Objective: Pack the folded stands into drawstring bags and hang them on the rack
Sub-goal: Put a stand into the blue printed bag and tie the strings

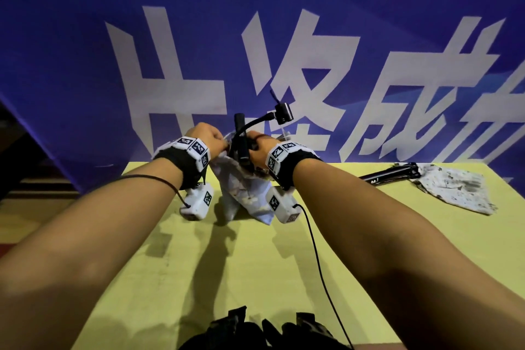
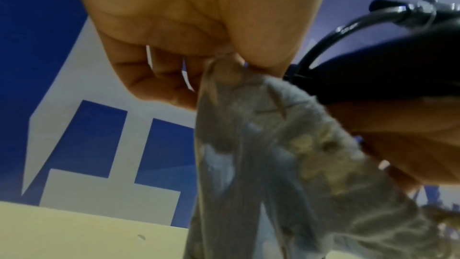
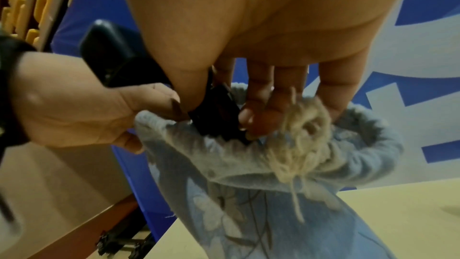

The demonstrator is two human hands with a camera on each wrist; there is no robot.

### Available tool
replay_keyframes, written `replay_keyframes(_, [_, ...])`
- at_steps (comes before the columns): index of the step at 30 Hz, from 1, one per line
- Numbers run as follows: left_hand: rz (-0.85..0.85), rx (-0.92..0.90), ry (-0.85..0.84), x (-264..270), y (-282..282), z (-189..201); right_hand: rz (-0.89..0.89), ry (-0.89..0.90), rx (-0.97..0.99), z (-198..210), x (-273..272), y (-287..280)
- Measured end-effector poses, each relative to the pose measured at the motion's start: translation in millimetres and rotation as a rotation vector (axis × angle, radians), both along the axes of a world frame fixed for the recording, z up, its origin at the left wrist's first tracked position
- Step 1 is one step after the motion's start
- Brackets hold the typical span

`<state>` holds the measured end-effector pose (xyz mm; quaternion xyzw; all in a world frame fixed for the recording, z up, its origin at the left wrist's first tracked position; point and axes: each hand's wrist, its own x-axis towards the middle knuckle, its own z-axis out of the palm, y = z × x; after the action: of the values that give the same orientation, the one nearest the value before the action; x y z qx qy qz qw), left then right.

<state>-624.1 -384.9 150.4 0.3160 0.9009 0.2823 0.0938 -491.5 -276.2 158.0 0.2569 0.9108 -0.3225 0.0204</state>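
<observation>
The counter (image 1: 255, 264) is yellow and runs back to a blue banner (image 1: 85, 37) with big white characters. Held above the counter's far half is a pale patterned bag (image 1: 241, 193), hanging with its mouth up and its bottom at or just above the surface. A black stand (image 1: 241, 136) goes down into that mouth, with its top and a curved neck carrying a small clamp head still well above the rim. At the far right lie a second stand (image 1: 389, 175) and a second bag (image 1: 460, 190), touching or overlapping.

The left hand (image 1: 208, 139) pinches the bag's rim (image 2: 224, 66) between thumb and curled fingers (image 2: 161, 78). The right hand (image 1: 260, 150) curls round the stand at the mouth, its fingers (image 3: 259, 109) pressed against the black body, with the frayed drawstring (image 3: 306, 135) tangled beside them.

The likeliest trouble, I judge, is snagging: the bent neck and clamp head look wider than the gathered mouth and could catch the rim or loose cord as the stand goes deeper. The left pinch holds only one edge, so a hard push might pull the cloth free and drop the bag. The cord could also be carried inside, leaving nothing to draw shut or hang by. No rack is in view.
</observation>
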Motion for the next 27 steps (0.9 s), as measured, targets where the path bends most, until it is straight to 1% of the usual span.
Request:
replay_keyframes(2, [0.069, 0.135, -0.029, -4.1, -1.1, 1.1, -0.016, 0.037, -0.053, -2.5, -6.0, 1.7])
replay_keyframes(4, [0.104, 0.273, -0.129, -8.3, -0.4, 3.1, -0.035, 0.067, -0.094, -4.1, -10.6, 2.0])
replay_keyframes(5, [0.111, 0.306, -0.178, -8.4, -0.4, 4.0, -0.046, 0.073, -0.111, -6.2, -12.5, 1.1])
replay_keyframes(8, [0.126, 0.307, -0.226, -7.0, -2.3, 3.0, -0.048, 0.101, -0.144, -14.3, -23.2, -3.0])
replay_keyframes(11, [0.116, 0.267, -0.28, -8.9, -4.1, 0.5, -0.035, 0.121, -0.151, -14.9, -24.5, -5.3])
replay_keyframes(14, [0.132, 0.255, -0.386, -13.9, -6.2, 2.9, -0.057, 0.15, -0.166, -17.4, -23.9, 1.9])
replay_keyframes(18, [0.088, 0.245, -0.489, -8.9, -7.6, 7.5, -0.056, 0.141, -0.156, -18.5, -19.5, 10.3])
replay_keyframes(20, [0.109, 0.289, -0.489, -5.2, -4.3, 11.7, -0.054, 0.143, -0.143, -19.3, -20.3, 10.7])
replay_keyframes(21, [0.134, 0.311, -0.446, -4.5, -2.2, 14.6, -0.051, 0.139, -0.128, -20.2, -21.4, 10.0])
replay_keyframes(23, [0.199, 0.386, -0.397, -5.6, 1.4, 22.4, -0.044, 0.126, -0.107, -21.0, -24.3, 8.7])
replay_keyframes(25, [0.238, 0.531, -0.469, -3.1, 5.8, 35.5, -0.031, 0.124, -0.092, -21.1, -25.9, 8.8])
replay_keyframes(27, [0.229, 0.703, -0.555, -2.1, 12.8, 50.8, -0.023, 0.119, -0.068, -19.3, -27.3, 9.1])
